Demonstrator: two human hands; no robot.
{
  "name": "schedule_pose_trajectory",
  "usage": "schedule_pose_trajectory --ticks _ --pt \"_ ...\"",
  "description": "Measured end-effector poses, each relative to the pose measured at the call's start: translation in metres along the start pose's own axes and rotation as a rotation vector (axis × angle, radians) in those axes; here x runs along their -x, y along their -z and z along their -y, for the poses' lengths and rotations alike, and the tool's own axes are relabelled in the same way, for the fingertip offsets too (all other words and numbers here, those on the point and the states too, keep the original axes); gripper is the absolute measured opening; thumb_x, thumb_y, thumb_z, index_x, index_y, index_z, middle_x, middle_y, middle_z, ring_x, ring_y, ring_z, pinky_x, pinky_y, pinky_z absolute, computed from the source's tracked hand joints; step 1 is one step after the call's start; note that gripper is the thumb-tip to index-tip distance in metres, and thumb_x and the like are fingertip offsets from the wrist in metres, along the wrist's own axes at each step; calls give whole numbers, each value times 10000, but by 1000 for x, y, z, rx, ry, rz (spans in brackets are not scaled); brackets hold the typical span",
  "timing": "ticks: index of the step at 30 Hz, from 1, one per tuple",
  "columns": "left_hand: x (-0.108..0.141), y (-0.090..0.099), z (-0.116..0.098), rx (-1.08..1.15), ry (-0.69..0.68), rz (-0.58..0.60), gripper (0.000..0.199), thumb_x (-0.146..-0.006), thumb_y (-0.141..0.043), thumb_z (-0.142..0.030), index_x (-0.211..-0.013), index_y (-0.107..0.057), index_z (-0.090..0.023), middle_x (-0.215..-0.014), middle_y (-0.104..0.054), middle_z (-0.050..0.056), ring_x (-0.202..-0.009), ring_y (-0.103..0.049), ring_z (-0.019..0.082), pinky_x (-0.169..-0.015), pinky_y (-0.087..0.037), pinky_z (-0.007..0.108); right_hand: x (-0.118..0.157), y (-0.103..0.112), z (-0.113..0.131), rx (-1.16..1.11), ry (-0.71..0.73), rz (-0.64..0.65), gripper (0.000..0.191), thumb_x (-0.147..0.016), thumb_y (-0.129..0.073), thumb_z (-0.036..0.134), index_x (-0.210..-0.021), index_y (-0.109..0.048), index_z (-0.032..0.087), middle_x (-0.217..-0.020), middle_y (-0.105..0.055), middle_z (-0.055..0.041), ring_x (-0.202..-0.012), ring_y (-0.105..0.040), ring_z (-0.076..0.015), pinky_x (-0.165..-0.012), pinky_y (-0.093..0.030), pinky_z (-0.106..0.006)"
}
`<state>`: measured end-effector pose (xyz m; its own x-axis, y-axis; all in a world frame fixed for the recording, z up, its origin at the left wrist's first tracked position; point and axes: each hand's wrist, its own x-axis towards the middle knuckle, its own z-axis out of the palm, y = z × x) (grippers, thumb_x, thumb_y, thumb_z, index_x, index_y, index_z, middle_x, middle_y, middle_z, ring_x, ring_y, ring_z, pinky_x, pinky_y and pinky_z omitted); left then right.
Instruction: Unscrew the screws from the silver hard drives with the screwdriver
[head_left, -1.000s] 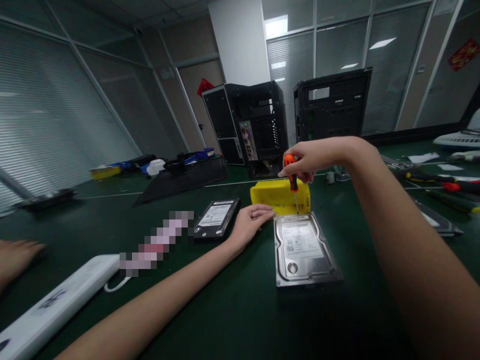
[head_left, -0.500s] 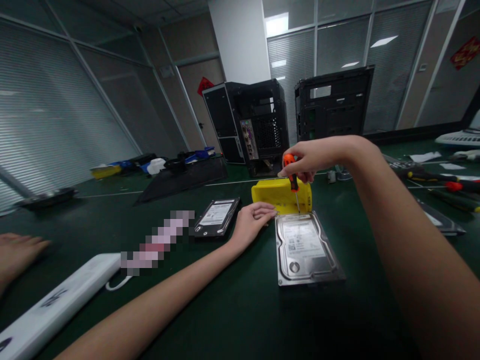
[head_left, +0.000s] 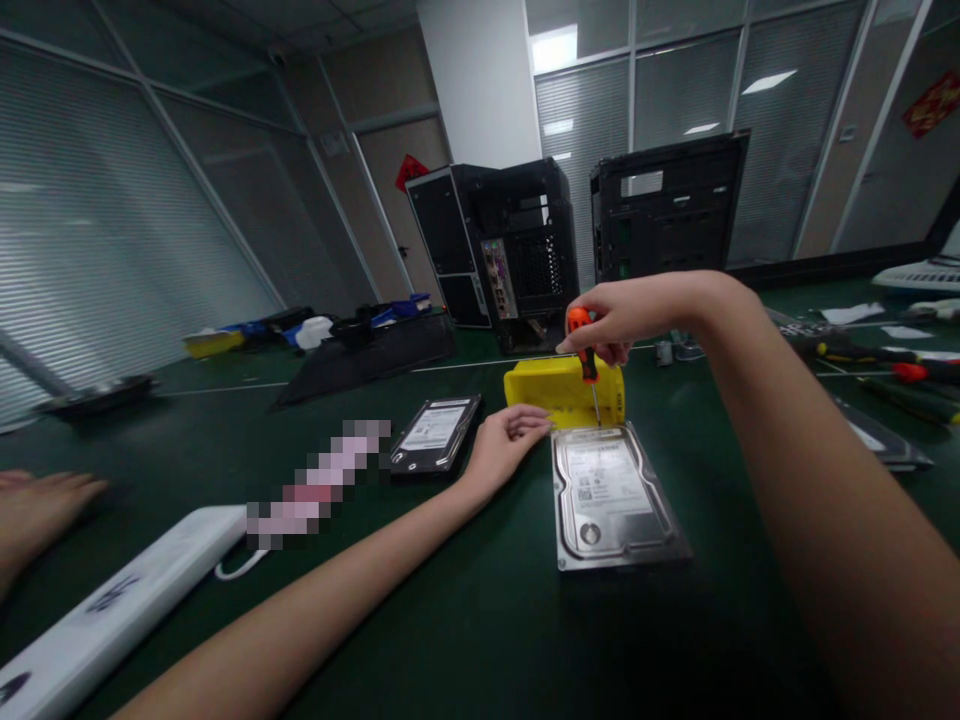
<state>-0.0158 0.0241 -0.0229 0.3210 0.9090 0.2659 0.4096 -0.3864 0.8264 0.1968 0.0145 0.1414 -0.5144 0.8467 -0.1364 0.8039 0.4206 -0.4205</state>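
A silver hard drive (head_left: 611, 495) with a white label lies on the green table. My right hand (head_left: 611, 315) grips the orange and black handle of a screwdriver (head_left: 589, 362), whose shaft points down to the drive's far edge. Behind the drive is a yellow plastic bin (head_left: 544, 390). My left hand (head_left: 510, 442) rests at the drive's far left corner, by the bin, with its fingers curled together; whether they pinch anything is too small to tell. Left of that hand lies a second, darker hard drive (head_left: 435, 436).
Computer cases (head_left: 521, 250) stand at the back. A white power strip (head_left: 120, 600) and a pixelated pink item (head_left: 330, 485) lie left. Another person's hand (head_left: 45, 510) is at the far left edge. Pliers (head_left: 870, 352) and another drive (head_left: 885, 440) lie right.
Both my hands, the screwdriver and the drive keep nearly the same places. The other person's hand at the far left has shifted slightly.
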Motion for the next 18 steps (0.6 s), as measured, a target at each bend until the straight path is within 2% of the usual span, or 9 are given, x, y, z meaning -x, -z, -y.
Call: schedule_pose_trajectory --ticks 4,7,12,18 --pt "6 2 -5 -314 -111 29 259 -796 -569 -238 -1042 -644 -204 -1046 -653 66 -953 -598 217 -857 -453 357 0 0 -1 -3 -1 13 327 -791 -496 483 -846 -558 167 -729 -641 -49 -658 -627 -137 -610 -502 -232" --pt "12 1 -9 -423 -186 68 314 -827 -516 -210 -1123 -610 -249 -1106 -633 45 -1035 -566 227 -918 -415 370 0 0 0 -3 4 10 306 -799 -496 457 -849 -554 162 -726 -640 -52 -654 -627 -137 -605 -501 -232" --pt "19 -1 -13 -468 -218 120 359 -837 -486 -175 -1176 -568 -255 -1166 -607 35 -1061 -564 228 -945 -406 384 1 0 1 0 9 9 303 -806 -483 458 -835 -541 161 -739 -640 -55 -654 -627 -134 -606 -504 -231" --pt "17 -2 -13 -382 -228 141 377 -829 -467 -115 -1189 -536 -204 -1150 -609 63 -1063 -568 207 -965 -409 380 1 0 0 -11 12 11 302 -802 -488 451 -844 -545 157 -738 -637 -59 -640 -618 -135 -606 -509 -238"
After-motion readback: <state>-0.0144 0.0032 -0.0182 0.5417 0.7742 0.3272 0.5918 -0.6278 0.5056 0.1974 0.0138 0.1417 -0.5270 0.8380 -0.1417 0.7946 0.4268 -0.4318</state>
